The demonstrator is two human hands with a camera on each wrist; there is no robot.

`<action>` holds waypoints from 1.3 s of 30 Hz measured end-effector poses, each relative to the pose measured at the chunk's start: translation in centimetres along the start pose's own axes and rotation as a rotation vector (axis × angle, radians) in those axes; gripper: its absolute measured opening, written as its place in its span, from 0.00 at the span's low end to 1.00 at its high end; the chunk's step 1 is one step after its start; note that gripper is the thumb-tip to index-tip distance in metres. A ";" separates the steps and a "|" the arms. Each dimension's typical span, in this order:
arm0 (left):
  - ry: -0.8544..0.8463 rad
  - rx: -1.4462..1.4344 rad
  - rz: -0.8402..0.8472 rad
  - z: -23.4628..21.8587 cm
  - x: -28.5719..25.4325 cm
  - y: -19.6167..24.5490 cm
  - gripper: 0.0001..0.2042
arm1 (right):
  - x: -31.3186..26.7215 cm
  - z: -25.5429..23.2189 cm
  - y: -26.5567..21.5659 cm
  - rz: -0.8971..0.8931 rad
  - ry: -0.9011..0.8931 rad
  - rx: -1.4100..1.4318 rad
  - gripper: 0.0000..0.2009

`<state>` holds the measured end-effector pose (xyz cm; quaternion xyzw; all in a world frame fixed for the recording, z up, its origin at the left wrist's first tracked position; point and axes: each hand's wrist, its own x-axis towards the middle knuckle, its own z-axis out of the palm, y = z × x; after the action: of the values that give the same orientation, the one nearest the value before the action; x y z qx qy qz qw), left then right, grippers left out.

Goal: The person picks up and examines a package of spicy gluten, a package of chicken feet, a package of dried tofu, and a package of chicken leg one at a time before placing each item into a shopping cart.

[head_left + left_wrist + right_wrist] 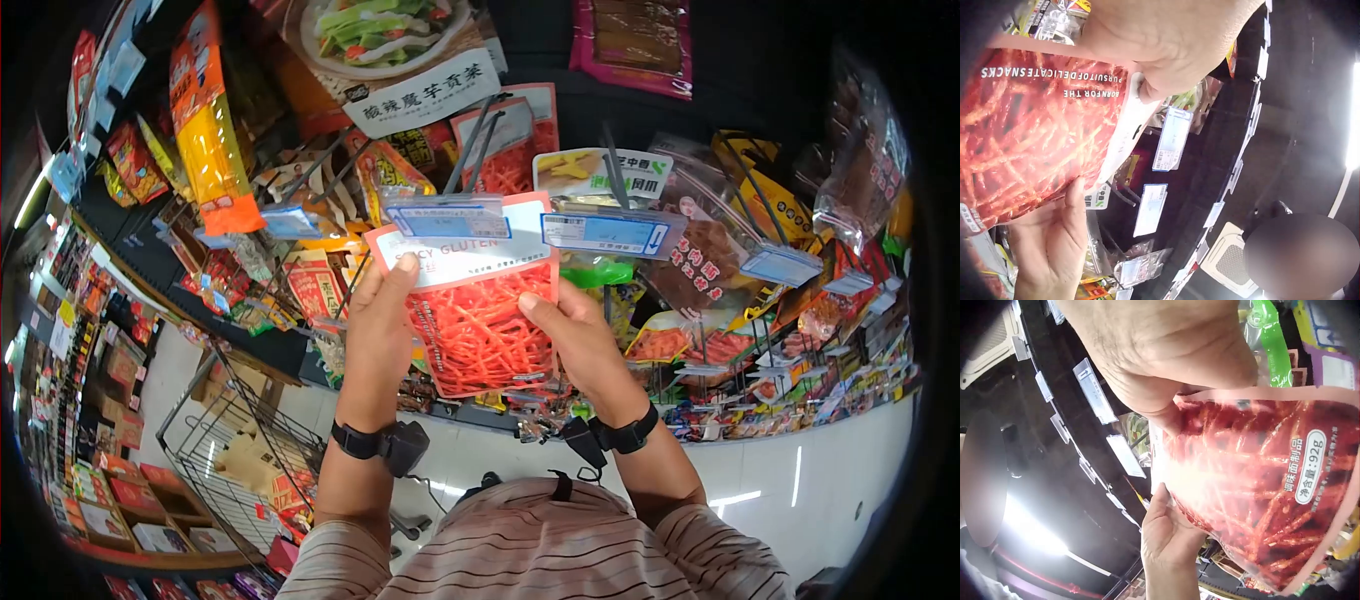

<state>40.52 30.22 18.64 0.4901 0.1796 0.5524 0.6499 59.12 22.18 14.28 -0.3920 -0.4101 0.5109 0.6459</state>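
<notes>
Both hands hold a red and white packet of red strips [480,335] upright in front of the hanging rack. In the head view the left hand [378,315] grips its left edge, thumb on the white upper part. On the opposite edge the right hand [585,345] pinches with its thumb on the front. The left wrist view has the packet [1035,131] between the left hand [1166,37] above and the right hand [1054,250] below. Seen from the right wrist, the packet [1254,481] shows its weight label, with the right hand [1160,356] at its upper edge.
Price tags [450,218] on hooks are close behind the packet's top. Similar red packets [500,150] hang behind, with a large vegetable packet [420,95] at upper left. A wire cart [235,425] stands at lower left, on the pale floor [780,480].
</notes>
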 end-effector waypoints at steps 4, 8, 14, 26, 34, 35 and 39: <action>-0.044 0.046 0.013 0.2 1.2 0.6 0.16 | 0.6 0.1 0.0 -0.051 0.017 0.029 0.18; -0.091 0.055 0.035 -0.4 3.2 0.1 0.17 | 1.9 -0.6 0.4 -0.099 0.036 -0.038 0.19; -0.058 0.152 0.046 0.5 4.2 0.2 0.17 | 2.9 -1.2 0.3 -0.135 0.042 -0.150 0.19; -0.003 0.173 0.050 -0.9 5.0 -0.9 0.13 | 3.3 -1.2 -0.6 -0.223 0.030 -0.260 0.17; 0.117 0.290 0.088 -1.6 8.2 -1.8 0.12 | 5.4 -1.2 -1.2 -0.254 0.108 -0.497 0.18; 0.129 0.298 0.085 -1.2 8.2 -1.7 0.12 | 5.8 -1.4 -0.8 -0.273 0.123 -0.531 0.18; 0.079 0.282 0.160 -1.3 8.4 -2.5 0.14 | 6.5 -2.1 0.2 -0.468 0.215 -0.489 0.15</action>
<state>43.63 38.50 18.55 0.5671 0.2412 0.5906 0.5210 61.91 28.40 14.18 -0.4821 -0.5286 0.1914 0.6719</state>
